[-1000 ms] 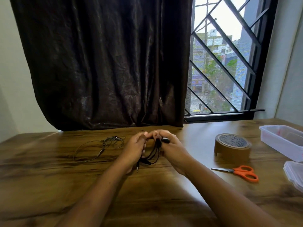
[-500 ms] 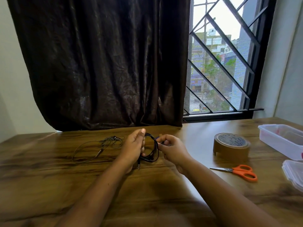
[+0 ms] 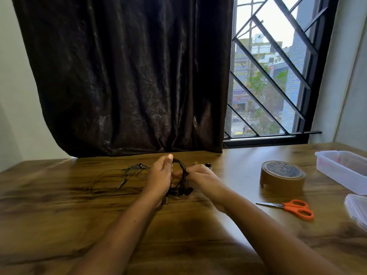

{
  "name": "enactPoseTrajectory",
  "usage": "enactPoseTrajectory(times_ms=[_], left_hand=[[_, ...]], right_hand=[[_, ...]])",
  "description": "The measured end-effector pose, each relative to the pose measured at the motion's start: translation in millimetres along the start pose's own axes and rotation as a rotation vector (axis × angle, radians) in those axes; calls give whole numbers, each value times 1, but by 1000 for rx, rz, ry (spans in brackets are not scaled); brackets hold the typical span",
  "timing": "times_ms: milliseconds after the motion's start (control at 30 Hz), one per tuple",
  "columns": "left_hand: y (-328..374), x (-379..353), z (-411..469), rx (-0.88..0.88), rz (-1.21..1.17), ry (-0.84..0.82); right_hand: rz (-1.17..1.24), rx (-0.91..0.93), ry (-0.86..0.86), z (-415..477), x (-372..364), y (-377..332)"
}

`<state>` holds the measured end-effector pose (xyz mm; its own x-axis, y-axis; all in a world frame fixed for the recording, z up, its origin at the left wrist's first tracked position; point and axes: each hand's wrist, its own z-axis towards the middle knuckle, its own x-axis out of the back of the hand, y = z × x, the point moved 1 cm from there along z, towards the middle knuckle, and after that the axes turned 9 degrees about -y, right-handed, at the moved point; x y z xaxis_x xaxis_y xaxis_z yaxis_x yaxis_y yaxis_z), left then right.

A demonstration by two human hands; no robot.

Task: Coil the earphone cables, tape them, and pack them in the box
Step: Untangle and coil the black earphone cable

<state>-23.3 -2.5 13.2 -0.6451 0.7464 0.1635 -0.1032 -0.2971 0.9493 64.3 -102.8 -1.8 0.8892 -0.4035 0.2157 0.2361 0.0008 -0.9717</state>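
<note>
A coil of black earphone cable (image 3: 181, 175) stands upright between my two hands over the middle of the wooden table (image 3: 59, 225). My left hand (image 3: 159, 178) grips the coil's left side, with the plug hanging below it. My right hand (image 3: 201, 178) pinches the coil's right side. A second, loose earphone cable (image 3: 119, 178) lies spread on the table to the left. The roll of brown tape (image 3: 283, 176) sits to the right, and the clear plastic box (image 3: 343, 169) stands open at the far right edge.
Orange-handled scissors (image 3: 292, 208) lie in front of the tape roll. A clear lid (image 3: 357, 209) lies at the right edge below the box. A dark curtain (image 3: 123, 76) and a barred window (image 3: 266, 76) stand behind the table.
My right hand has moved left onto the coil's right side and now pinches the loops together. The left hand keeps its hold on the coil.
</note>
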Motion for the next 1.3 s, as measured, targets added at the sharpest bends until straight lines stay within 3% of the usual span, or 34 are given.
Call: enactPoseTrajectory(times_ms=[233, 433, 633, 1000, 1167, 1300], left_hand=[[-3, -1, 1, 26, 19, -31], [0, -2, -1, -14, 47, -1], [-4, 1, 0, -85, 203, 20], [-6, 2, 2, -111, 126, -21], [-5, 4, 1, -42, 6, -110], [-6, 4, 1, -50, -24, -148]], right_hand=[[-128, 7, 13, -4, 4, -2], [305, -10, -66, -5, 2, -3], [183, 55, -34, -5, -4, -4], [229, 107, -53, -7, -4, -11], [484, 131, -54, -7, -4, -14], [536, 152, -90, -9, -5, -15]])
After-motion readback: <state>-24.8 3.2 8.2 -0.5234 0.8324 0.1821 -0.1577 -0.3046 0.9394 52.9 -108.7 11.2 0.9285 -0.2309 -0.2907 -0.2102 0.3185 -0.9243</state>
